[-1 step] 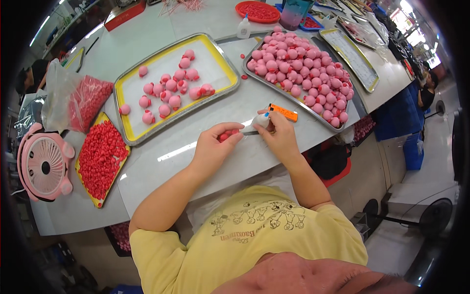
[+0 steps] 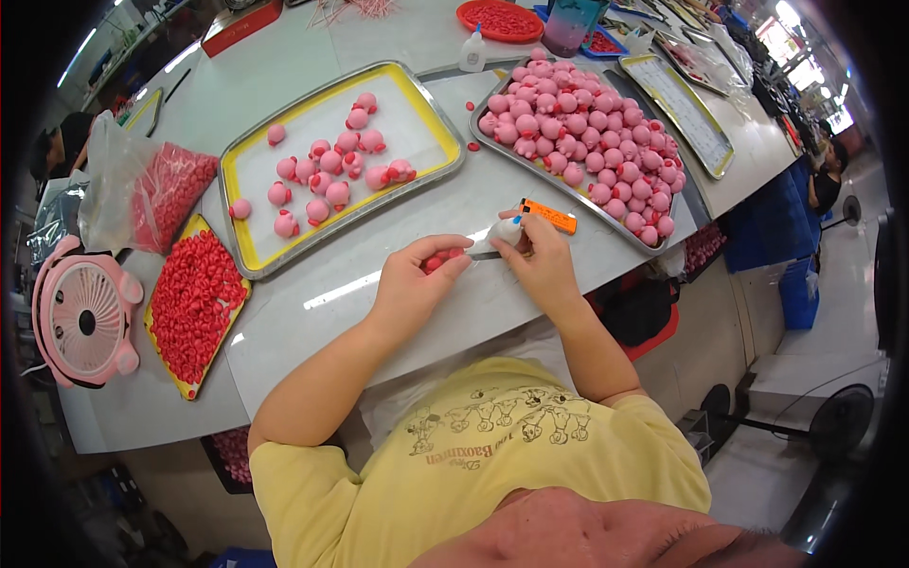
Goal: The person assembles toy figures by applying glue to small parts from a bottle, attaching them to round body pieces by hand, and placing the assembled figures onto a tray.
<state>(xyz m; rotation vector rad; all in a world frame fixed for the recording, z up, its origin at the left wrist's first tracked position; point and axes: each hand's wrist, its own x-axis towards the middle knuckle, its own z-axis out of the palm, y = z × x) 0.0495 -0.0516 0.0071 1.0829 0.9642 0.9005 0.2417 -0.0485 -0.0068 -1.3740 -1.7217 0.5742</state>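
Several small red plastic pieces (image 2: 441, 258) are gathered in the closed fingers of my left hand (image 2: 413, 287), above the table's near edge. Close by on the right, my right hand (image 2: 543, 265) grips a small white squeeze bottle (image 2: 505, 231) with a blue tip, tilted toward those pieces. The two hands are slightly apart. Just beyond my right hand lies an orange box-like object (image 2: 549, 216). A yellow-rimmed tray (image 2: 242, 210) ahead to the left carries spaced pink balls with red parts. Pink balls (image 2: 595, 123) fill another tray at the right.
At the left, red pieces (image 2: 191, 312) heap on a yellow tray beside a pink fan (image 2: 87, 317) and a plastic bag of red pieces (image 2: 175, 194). Another white bottle (image 2: 472, 52) and a red-orange dish (image 2: 499, 21) stand farther back. People sit near both far sides.
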